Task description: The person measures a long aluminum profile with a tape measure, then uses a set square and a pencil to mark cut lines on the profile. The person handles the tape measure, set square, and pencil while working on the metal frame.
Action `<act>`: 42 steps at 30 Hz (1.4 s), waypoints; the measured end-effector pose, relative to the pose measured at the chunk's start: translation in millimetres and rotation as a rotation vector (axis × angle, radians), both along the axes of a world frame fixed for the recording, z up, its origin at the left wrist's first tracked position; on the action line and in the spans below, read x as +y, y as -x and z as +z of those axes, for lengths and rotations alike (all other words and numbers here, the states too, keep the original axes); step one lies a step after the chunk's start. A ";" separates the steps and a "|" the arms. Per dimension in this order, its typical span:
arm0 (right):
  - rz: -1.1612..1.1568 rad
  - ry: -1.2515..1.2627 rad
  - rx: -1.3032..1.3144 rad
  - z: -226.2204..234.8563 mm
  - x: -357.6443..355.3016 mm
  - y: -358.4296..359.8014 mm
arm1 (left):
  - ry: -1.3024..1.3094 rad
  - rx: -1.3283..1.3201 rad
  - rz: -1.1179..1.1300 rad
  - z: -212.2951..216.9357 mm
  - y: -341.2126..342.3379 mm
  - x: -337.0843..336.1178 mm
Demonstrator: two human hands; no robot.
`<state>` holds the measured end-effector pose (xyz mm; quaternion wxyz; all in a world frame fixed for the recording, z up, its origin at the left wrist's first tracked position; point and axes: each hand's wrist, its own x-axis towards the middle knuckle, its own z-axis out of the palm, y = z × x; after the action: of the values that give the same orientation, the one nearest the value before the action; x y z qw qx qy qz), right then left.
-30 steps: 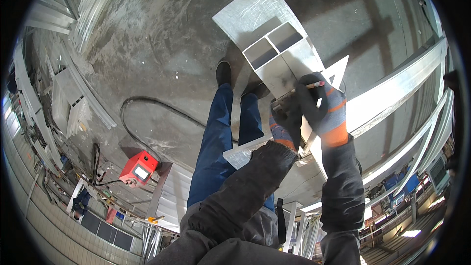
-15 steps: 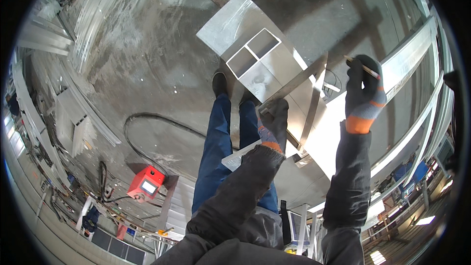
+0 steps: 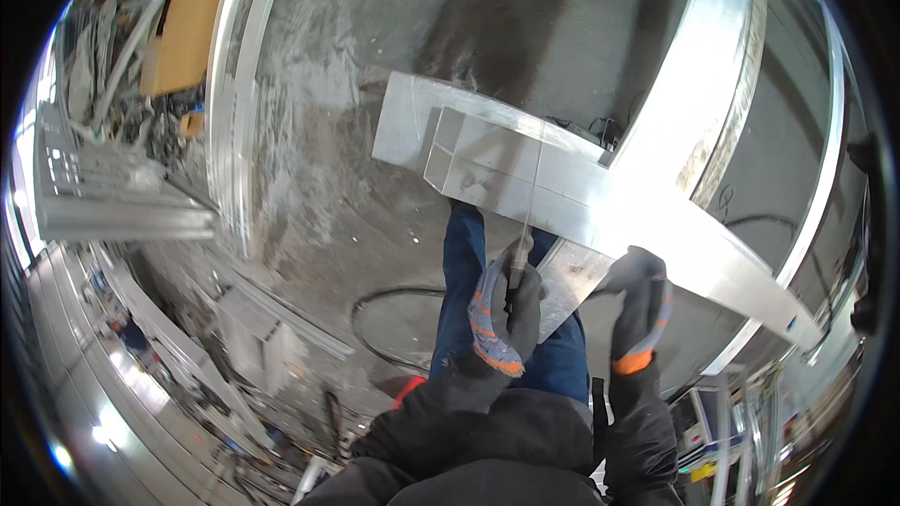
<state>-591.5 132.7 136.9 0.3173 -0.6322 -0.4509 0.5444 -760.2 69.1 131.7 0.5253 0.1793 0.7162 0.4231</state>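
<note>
My left hand [image 3: 511,305], in a grey and orange work glove, is closed around a metal square [image 3: 537,159]. Its thin blade shows edge-on, pointing away from me across the workpiece. Under it lies a silver two-chamber metal profile [image 3: 511,173], its open end toward the left, resting on a long flat metal beam [image 3: 731,262]. To the right, my gloved right hand [image 3: 642,295] is closed beside the near edge of the beam. Its fingertips blur and point left; whatever they hold cannot be made out.
A wide bright metal profile [image 3: 698,47] runs away at the right. Long metal lengths [image 3: 246,84] and a brown cardboard piece [image 3: 187,33] lie at the far left. A black cable [image 3: 375,303] curves over the floor beside my legs. A metal piece [image 3: 572,276] juts toward my lap.
The view has swung round, so the profile lies flatter across it. The square has turned edge-on in my left hand. My right hand has come lower and closer; the pencil it held no longer shows.
</note>
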 end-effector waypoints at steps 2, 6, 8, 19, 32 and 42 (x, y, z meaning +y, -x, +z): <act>-0.008 0.151 0.014 4.5 -28.1 17.6 | -0.380 0.616 -0.486 -6.4 40.7 19.5; -0.449 0.509 0.478 -18.0 -67.0 78.6 | -0.387 0.905 -1.124 -45.0 90.0 49.0; -0.511 0.490 0.433 -40.9 -75.8 110.7 | -0.383 0.976 -1.382 -61.5 108.4 53.2; -0.875 0.383 0.629 -105.7 -71.8 174.5 | -0.659 1.075 -1.703 -89.9 143.7 76.0; -0.841 0.364 0.612 -109.9 -66.8 165.1 | -0.502 1.313 -1.788 -85.3 152.8 135.4; -0.811 0.371 0.595 -114.4 -69.6 164.1 | -0.513 1.282 -1.781 -91.3 153.4 131.6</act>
<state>-755.6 63.2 22.5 0.4992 -0.6196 0.0425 0.6042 -913.6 200.6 40.4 0.1229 0.9134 0.3627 -0.1379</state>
